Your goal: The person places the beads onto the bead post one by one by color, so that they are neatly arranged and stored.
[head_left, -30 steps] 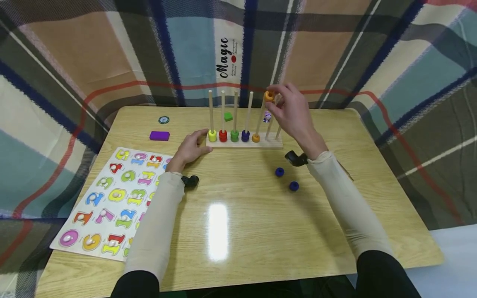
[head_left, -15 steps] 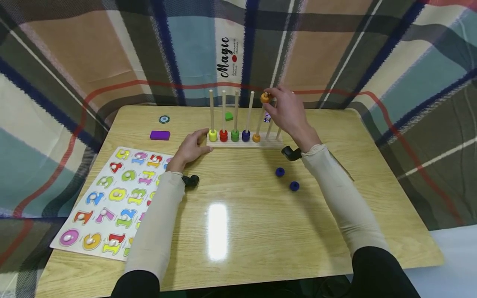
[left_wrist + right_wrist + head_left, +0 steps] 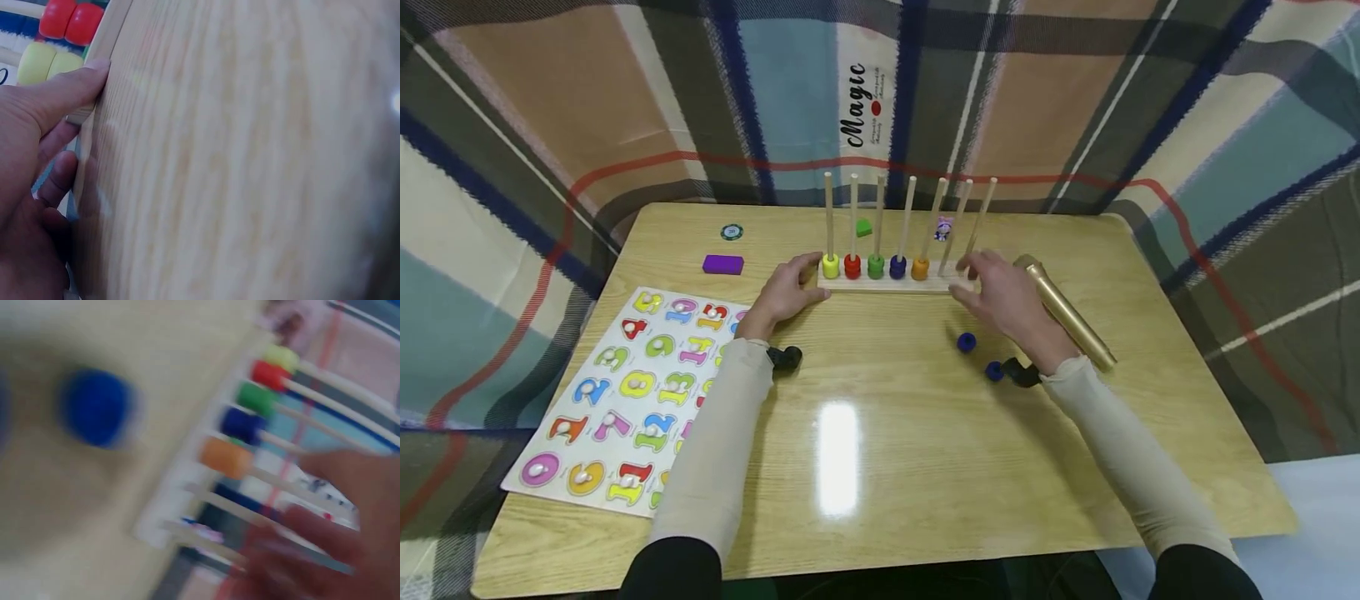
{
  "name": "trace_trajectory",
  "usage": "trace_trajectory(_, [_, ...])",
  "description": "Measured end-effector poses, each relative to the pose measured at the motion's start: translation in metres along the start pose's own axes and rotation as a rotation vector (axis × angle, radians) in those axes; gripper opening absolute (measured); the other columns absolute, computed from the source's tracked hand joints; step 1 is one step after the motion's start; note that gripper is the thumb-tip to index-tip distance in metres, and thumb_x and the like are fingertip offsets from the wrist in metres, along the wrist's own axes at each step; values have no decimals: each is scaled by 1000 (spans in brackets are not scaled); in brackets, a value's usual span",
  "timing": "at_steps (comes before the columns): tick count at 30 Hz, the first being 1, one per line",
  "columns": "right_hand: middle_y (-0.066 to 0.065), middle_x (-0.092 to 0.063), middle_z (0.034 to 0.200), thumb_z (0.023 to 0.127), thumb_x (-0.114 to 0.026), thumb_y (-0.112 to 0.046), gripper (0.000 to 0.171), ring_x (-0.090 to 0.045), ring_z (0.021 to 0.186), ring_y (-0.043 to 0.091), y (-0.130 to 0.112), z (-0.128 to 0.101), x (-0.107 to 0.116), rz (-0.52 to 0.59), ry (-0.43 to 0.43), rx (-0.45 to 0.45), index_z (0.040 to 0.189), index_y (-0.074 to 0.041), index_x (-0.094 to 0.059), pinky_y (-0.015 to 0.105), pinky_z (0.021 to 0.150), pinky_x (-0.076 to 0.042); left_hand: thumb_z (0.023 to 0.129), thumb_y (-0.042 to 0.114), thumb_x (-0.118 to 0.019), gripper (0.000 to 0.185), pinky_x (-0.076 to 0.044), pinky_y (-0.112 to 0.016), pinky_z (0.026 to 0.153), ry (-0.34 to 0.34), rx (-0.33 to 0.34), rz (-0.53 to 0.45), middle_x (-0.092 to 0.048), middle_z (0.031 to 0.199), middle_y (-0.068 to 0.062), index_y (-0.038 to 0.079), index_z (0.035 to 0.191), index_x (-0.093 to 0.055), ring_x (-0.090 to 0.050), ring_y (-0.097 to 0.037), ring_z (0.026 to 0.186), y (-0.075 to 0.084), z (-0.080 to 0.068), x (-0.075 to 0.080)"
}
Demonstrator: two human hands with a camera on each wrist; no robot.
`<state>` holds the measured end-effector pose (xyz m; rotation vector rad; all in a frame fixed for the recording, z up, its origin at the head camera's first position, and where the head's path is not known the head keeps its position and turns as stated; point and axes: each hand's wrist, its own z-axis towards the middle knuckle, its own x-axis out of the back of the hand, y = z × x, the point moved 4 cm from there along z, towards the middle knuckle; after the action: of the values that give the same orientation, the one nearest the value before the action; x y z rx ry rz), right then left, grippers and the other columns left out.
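Steadying peg rack (image 3: 891, 283) w/ left hand (image 3: 786, 293) gripping its end; right hand (image 3: 1003, 302) loose, empty, near blue beads (image 3: 966, 342) — careless reach could roll them away.

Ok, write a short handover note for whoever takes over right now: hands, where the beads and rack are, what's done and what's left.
Left hand: grips the left end of the wooden peg rack, steadying it.
Right hand: open, holding nothing, low by the rack's right end.
Done: yellow, red, green, blue and orange beads sit at the bottom of the first five pegs.
Left: the two rightmost pegs are bare; two loose blue beads lie on the table in front of the rack.
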<state>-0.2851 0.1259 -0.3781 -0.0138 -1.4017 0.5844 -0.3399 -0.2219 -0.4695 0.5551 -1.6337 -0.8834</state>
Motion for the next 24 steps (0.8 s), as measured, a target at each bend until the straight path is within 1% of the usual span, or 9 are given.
trace_trajectory(2, [13, -72, 110, 102, -73, -43, 50, -68, 83, 27, 9, -15, -19, -56, -226, -45, 133, -4, -66, 44, 67, -56, 102, 17, -74, 78, -33, -59, 123, 7, -6, 7, -37, 168, -23, 10, 169, -34, -41, -45, 149, 2, 1, 2])
trace_trajectory(4, [10, -74, 105, 100, -73, -49, 54, -67, 83, 24, 16, -28, -34, -86, -375, -83, 133, -6, -66, 42, 68, -56, 103, 18, -73, 78, -32, -60, 124, -3, -10, 11, -36, 169, -23, 10, 169, -33, -39, -46, 150, 5, 1, 4])
trace_trajectory(6, [8, -74, 102, 100, -73, -48, 50, -66, 80, 22, 19, -37, -43, -92, -438, -100, 130, -7, -67, 40, 66, -54, 103, 19, -73, 78, -32, -60, 124, -12, -12, 14, -36, 169, -23, 10, 169, -32, -38, -46, 150, 6, 2, 4])
trace_trajectory(9, [8, -75, 100, 101, -73, -39, 37, -63, 78, 22, 17, -41, -47, -68, -427, -99, 123, -9, -69, 40, 65, -52, 103, 19, -73, 78, -32, -60, 124, -11, -13, 16, -36, 169, -23, 10, 169, -32, -39, -46, 150, 7, 3, 3])
trace_trajectory(12, [10, -75, 102, 100, -74, -31, 33, -66, 81, 23, 14, -37, -43, -32, -351, -82, 122, -7, -70, 42, 67, -55, 103, 18, -74, 78, -31, -59, 124, -3, -2, 17, -37, 168, -23, 10, 169, -33, -40, -45, 149, 5, 3, 2])
trace_trajectory(14, [11, -75, 105, 99, -75, -28, 33, -68, 84, 25, 12, -30, -34, 4, -258, -77, 123, -6, -70, 43, 70, -56, 103, 19, -74, 79, -31, -60, 124, -6, 5, 18, -37, 167, -24, 10, 169, -32, -39, -45, 148, 4, 2, 1])
trace_trajectory(16, [14, -73, 110, 98, -76, -23, 35, -68, 85, 27, 9, -20, -19, 53, -125, -54, 125, -3, -70, 44, 70, -55, 103, 20, -73, 79, -30, -61, 124, -12, 11, 20, -36, 167, -26, 11, 170, -31, -39, -46, 148, 5, 1, 0])
trace_trajectory(21, [18, -69, 118, 100, -77, -17, 34, -64, 84, 33, -3, 11, 34, 172, 254, 23, 129, -1, -69, 41, 68, -48, 103, 19, -73, 79, -31, -61, 124, -8, 7, 22, -34, 169, -25, 11, 170, -31, -38, -47, 150, 4, 0, 0])
trace_trajectory(24, [18, -69, 117, 101, -77, -19, 34, -66, 87, 34, -7, 30, 57, 188, 420, 42, 130, -2, -71, 38, 72, -44, 103, 17, -74, 79, -31, -60, 124, -1, -6, 16, -35, 168, -26, 9, 169, -32, -40, -46, 149, 2, 1, -1])
